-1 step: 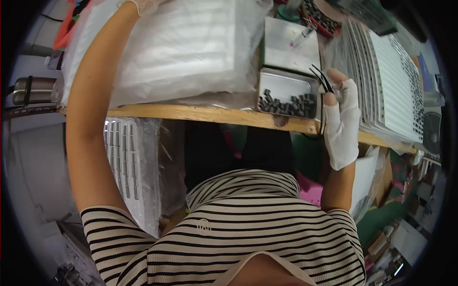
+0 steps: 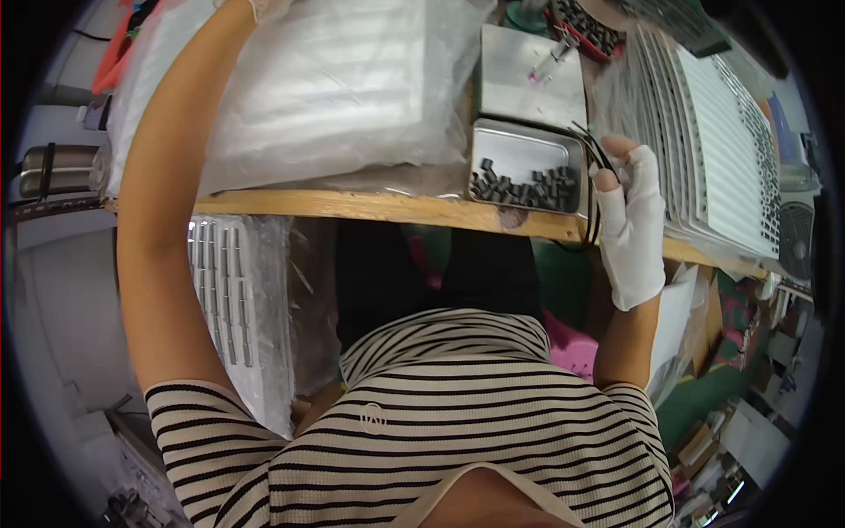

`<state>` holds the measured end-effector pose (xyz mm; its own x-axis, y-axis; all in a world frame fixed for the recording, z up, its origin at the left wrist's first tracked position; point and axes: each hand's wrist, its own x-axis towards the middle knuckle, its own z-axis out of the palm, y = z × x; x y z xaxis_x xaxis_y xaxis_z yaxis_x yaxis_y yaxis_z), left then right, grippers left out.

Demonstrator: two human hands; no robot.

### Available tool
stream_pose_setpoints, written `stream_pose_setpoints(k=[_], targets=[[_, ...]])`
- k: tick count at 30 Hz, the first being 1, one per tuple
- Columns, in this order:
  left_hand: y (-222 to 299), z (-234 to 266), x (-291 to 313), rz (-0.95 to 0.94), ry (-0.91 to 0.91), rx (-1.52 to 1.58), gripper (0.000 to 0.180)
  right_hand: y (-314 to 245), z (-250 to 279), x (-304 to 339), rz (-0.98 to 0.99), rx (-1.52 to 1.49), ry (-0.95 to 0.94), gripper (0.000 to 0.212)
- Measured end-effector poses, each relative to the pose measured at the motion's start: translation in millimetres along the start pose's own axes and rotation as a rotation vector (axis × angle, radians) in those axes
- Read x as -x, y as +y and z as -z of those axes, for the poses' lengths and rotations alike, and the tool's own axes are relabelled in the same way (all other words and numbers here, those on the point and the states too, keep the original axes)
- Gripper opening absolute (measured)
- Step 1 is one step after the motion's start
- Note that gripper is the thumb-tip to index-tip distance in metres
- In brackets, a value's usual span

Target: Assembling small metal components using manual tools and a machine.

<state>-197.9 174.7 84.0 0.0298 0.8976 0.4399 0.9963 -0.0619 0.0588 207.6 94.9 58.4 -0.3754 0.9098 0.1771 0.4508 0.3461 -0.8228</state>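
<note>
My right hand [image 2: 635, 220], in a white glove that leaves the thumb and fingertip bare, is closed on black tweezers [image 2: 600, 157]. The tweezers' tips point up and left, over the right rim of a small metal tray [image 2: 528, 143]. Short dark cylindrical pieces [image 2: 532, 187] lie loose in the tray's near half. At the top edge my left hand [image 2: 267, 9] shows only its gloved wrist end; its fingers are out of the picture. That arm reaches across a large stack wrapped in clear plastic [image 2: 326, 106].
Behind the tray sits a flat metal plate [image 2: 510, 75] bearing a small clear fixture [image 2: 553, 62]. A red bowl of dark pieces [image 2: 591, 31] stands further back. White ribbed trays [image 2: 704, 132] are stacked at right. Below the wooden bench edge [image 2: 352, 205], a tray holds metal rods [image 2: 224, 273].
The bench and its things have shifted slightly up and left in the picture. My right hand still holds the tweezers and has barely moved.
</note>
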Motion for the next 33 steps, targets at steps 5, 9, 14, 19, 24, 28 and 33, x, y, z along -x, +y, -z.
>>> stream_pose_setpoints(k=[5,9,14,19,24,28,33], targets=[[16.4,-22.8,-25.1,0.173,-0.046,0.190,0.022,23.5,13.5,9.0,0.151,0.467,-0.284,0.016],[19.3,-32.5,-30.1,0.055,-0.043,0.027,0.023,12.2,0.3,2.4,0.183,0.556,-0.387,0.013],[29.4,-31.3,-21.4,0.028,0.095,0.110,0.018,11.2,-1.6,-12.7,0.076,0.462,-0.452,0.010],[56.5,4.0,0.1,0.066,0.106,-0.022,0.020,7.0,-8.6,-22.7,0.010,0.444,-0.582,0.010],[127.1,30.1,64.8,0.004,0.049,0.486,0.013,5.8,5.2,-22.0,-0.013,0.130,-0.319,0.012],[147.6,29.5,117.7,-0.125,0.005,0.758,0.018,-18.1,1.4,-20.6,0.027,-0.331,-0.066,0.013],[162.4,37.3,127.2,-0.035,0.054,0.928,0.023,-24.3,-1.4,-30.3,0.219,-0.184,-0.118,0.013]])
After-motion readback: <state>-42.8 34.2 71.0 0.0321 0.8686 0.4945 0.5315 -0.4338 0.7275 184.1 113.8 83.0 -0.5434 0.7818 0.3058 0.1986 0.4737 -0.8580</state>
